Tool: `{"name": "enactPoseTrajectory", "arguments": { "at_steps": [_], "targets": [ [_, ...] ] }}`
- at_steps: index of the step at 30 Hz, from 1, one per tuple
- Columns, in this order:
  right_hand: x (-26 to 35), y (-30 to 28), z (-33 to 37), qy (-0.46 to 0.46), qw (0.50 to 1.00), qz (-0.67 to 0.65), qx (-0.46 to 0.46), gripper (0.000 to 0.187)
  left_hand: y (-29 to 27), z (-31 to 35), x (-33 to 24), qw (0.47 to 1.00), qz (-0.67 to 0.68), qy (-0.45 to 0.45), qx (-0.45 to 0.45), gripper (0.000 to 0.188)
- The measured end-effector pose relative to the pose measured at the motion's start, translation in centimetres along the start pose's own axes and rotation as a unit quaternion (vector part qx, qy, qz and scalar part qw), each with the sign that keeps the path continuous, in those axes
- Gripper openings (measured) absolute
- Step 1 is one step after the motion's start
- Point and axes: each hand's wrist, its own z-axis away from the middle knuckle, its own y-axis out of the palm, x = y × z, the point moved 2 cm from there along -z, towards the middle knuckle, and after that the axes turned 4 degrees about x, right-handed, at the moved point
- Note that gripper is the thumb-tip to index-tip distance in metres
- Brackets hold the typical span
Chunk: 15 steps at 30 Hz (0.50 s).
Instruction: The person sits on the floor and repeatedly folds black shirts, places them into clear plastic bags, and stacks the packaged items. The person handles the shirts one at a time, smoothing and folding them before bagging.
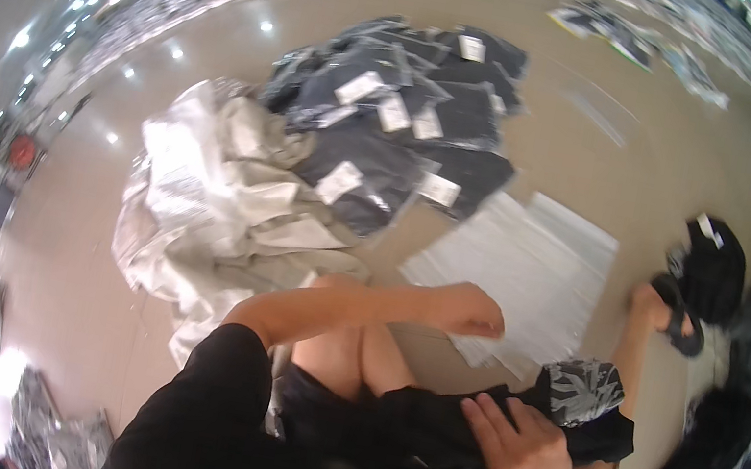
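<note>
A black garment [453,426] lies across my lap, its far right end showing a grey-and-white patterned print [582,393] over my knee. My right hand [523,448] rests on this garment, palm down, with its fingers stretched out. My left hand [472,310] is bent at the wrist above the near edge of a stack of clear plastic bags [540,262]. Its fingers look curled under; whatever they may hold is hidden, and I cannot tell if they touch the bags.
Beyond my left arm lies a heap of beige cloth and plastic [232,201]. Dark garments in clear bags with white labels [395,119] are piled behind it. On the right are my sandalled foot [674,319], a black bundle [716,267] and more dark garments [705,459].
</note>
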Motion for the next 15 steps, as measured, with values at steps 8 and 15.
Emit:
{"name": "enactPoseTrajectory", "arguments": {
  "at_steps": [8,15],
  "targets": [
    [0.0,2.6,-1.9,0.031,0.992,-0.035,0.116,0.039,-2.2,8.7,-8.7,0.994,0.008,0.100,0.034,0.031],
    [1.3,3.3,-1.8,0.087,0.964,-0.108,0.228,0.055,0.2,10.0,-7.4,0.988,-0.080,0.116,0.063,0.030]
  ]
}}
